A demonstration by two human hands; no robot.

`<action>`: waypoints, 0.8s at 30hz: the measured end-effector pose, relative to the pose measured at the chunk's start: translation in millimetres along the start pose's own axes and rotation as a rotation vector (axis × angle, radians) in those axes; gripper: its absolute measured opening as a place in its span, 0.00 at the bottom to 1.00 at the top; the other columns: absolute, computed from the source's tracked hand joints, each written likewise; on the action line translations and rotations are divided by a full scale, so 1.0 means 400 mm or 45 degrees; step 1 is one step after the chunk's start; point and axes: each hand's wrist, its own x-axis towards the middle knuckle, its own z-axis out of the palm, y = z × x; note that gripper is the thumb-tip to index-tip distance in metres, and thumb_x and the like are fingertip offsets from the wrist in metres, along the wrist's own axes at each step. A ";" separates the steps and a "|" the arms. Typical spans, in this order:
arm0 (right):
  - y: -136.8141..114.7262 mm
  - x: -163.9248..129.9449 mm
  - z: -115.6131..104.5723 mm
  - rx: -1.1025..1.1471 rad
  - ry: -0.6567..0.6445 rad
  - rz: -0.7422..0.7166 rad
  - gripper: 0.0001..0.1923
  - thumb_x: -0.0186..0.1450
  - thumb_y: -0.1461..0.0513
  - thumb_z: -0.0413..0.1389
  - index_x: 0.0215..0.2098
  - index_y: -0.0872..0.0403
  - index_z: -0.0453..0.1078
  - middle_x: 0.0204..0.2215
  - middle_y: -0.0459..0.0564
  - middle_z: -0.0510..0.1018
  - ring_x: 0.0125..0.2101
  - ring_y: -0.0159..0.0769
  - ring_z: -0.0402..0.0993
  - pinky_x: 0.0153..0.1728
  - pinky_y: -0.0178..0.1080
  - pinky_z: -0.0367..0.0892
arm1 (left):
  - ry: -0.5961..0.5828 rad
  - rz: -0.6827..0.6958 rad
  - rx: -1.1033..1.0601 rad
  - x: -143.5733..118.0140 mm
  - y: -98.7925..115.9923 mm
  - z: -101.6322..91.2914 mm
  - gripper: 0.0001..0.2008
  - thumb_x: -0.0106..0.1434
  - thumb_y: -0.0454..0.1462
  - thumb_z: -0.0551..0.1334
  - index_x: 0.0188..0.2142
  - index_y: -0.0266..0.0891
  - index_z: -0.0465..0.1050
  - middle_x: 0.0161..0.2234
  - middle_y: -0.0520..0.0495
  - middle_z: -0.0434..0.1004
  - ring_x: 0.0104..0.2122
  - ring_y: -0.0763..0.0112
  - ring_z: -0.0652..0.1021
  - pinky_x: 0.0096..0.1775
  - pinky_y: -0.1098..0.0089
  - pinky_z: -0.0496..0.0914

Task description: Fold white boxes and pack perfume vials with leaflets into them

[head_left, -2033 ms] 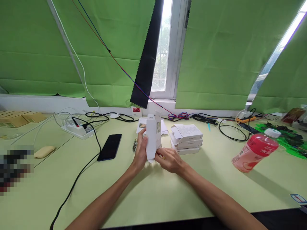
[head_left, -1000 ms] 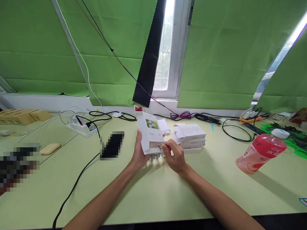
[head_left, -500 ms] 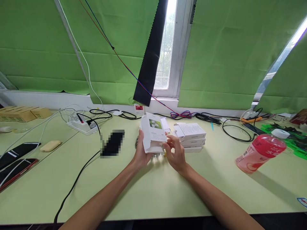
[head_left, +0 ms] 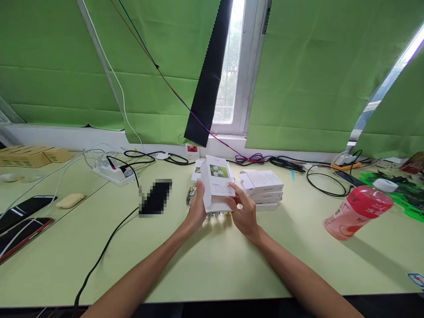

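Over the table I hold a small white paper box that looks open toward me. My left hand is closed around its left side. On it stands a white printed card with a photo of white flowers on green. My right hand is closed at the card's lower right edge, index finger on the card and thumb below it near the box. Behind and under the box, shiny silvery things show in part. Just right of my right hand stands a stack of white boxes.
A pink drink bottle is on the right. Left of my hands lies a pixelated dark object by a black cable. A power strip, phones and a yellow case are farther left. Cable coils line the wall.
The box and card have shifted slightly right and turned more upright. My right index finger has moved onto the face of the card. Another white printed piece now shows behind the box's left side.
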 end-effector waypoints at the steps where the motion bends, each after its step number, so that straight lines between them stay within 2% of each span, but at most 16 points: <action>1: 0.001 0.000 -0.001 -0.001 0.004 0.010 0.16 0.72 0.61 0.54 0.56 0.53 0.73 0.35 0.49 0.84 0.25 0.30 0.77 0.27 0.32 0.74 | 0.050 0.047 0.062 0.000 -0.001 -0.002 0.43 0.60 0.68 0.56 0.59 0.38 0.72 0.51 0.36 0.81 0.54 0.47 0.79 0.52 0.57 0.75; 7: 0.007 0.001 0.000 0.019 0.025 0.013 0.16 0.72 0.61 0.55 0.56 0.53 0.73 0.34 0.48 0.83 0.25 0.30 0.75 0.28 0.33 0.74 | 0.221 0.342 0.405 -0.002 0.001 -0.008 0.31 0.65 0.63 0.56 0.51 0.40 0.73 0.50 0.40 0.80 0.49 0.56 0.80 0.44 0.64 0.76; 10: 0.008 0.003 0.001 0.022 0.024 -0.005 0.16 0.72 0.61 0.54 0.57 0.53 0.73 0.33 0.49 0.81 0.26 0.31 0.74 0.29 0.33 0.73 | 0.291 0.363 0.442 -0.007 0.006 -0.006 0.28 0.65 0.61 0.57 0.52 0.43 0.67 0.43 0.44 0.81 0.37 0.63 0.81 0.32 0.70 0.74; 13: 0.008 0.005 0.000 0.006 0.008 -0.028 0.17 0.72 0.61 0.54 0.57 0.53 0.73 0.31 0.47 0.80 0.26 0.30 0.73 0.28 0.34 0.72 | 0.325 0.368 0.433 -0.014 0.012 -0.005 0.30 0.65 0.60 0.60 0.58 0.47 0.62 0.35 0.49 0.80 0.26 0.70 0.77 0.23 0.74 0.68; 16: 0.007 0.005 -0.002 -0.008 -0.011 -0.036 0.17 0.73 0.60 0.53 0.58 0.53 0.73 0.30 0.47 0.78 0.26 0.31 0.73 0.28 0.34 0.72 | 0.307 0.436 0.477 -0.021 0.020 -0.004 0.29 0.66 0.58 0.60 0.59 0.47 0.64 0.34 0.50 0.79 0.23 0.72 0.73 0.23 0.75 0.65; 21: 0.004 0.006 -0.006 -0.007 -0.005 -0.015 0.17 0.75 0.59 0.50 0.57 0.54 0.73 0.34 0.50 0.80 0.30 0.33 0.76 0.32 0.35 0.74 | 0.255 0.465 0.401 -0.022 0.029 -0.001 0.21 0.66 0.53 0.63 0.50 0.42 0.78 0.39 0.46 0.80 0.31 0.66 0.75 0.27 0.73 0.66; 24: 0.005 0.004 -0.006 -0.040 0.027 -0.030 0.18 0.76 0.58 0.46 0.56 0.54 0.73 0.34 0.52 0.80 0.31 0.35 0.76 0.33 0.37 0.73 | 0.191 0.407 0.334 -0.020 0.027 0.000 0.22 0.65 0.52 0.64 0.52 0.44 0.78 0.37 0.47 0.80 0.26 0.68 0.73 0.24 0.72 0.64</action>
